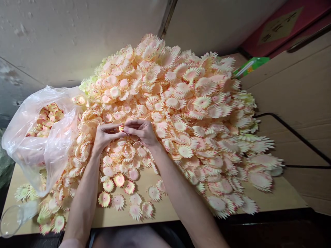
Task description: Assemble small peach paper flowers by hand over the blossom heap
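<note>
A big heap of cream-and-pink artificial flower petals (186, 103) covers a wooden table (165, 210). My left hand (104, 136) and my right hand (141, 131) meet over the heap's near side. Both are closed in a pinch on one small flower piece (121, 128) held between their fingertips. Loose single flowers (129, 187) lie on the table below my forearms.
A clear plastic bag (38, 137) holding more flower pieces lies at the left. A clear plastic cup (11, 220) rests at the table's front left corner. Brown cardboard (297, 93) with a black cable stands at the right. A grey wall is behind.
</note>
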{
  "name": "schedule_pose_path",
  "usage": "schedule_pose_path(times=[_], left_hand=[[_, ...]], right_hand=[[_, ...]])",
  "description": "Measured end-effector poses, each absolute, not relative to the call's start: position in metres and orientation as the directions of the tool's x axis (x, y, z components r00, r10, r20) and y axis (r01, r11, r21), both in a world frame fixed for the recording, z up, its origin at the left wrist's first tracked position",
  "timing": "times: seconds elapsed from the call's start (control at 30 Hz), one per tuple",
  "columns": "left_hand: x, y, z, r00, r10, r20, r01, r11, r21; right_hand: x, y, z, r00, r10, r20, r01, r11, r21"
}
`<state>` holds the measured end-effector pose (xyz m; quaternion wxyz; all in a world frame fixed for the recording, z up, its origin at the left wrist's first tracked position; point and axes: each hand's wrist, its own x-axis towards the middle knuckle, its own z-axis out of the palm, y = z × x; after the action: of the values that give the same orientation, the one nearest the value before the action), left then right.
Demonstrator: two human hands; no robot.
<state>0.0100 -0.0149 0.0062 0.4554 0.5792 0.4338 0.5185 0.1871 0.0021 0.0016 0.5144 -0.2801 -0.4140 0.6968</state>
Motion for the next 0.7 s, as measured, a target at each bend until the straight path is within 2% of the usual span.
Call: schedule_pose_path(times=[0.5, 0.7], left_hand=[[0.0076, -0.0139, 0.0039, 0.072, 0.979, 0.189, 0.060, -0.193, 0.979], [0.0080, -0.0156, 0.0079, 0.076, 0.989, 0.125, 0.015, -0.127, 0.992]], right_hand=[[0.1880, 0.0029, 0.0012, -0.277, 0.960, 0.030, -0.460, -0.106, -0.881], [0.1870, 0.0040, 0.0030, -0.273, 0.962, -0.002, -0.464, -0.134, -0.876]])
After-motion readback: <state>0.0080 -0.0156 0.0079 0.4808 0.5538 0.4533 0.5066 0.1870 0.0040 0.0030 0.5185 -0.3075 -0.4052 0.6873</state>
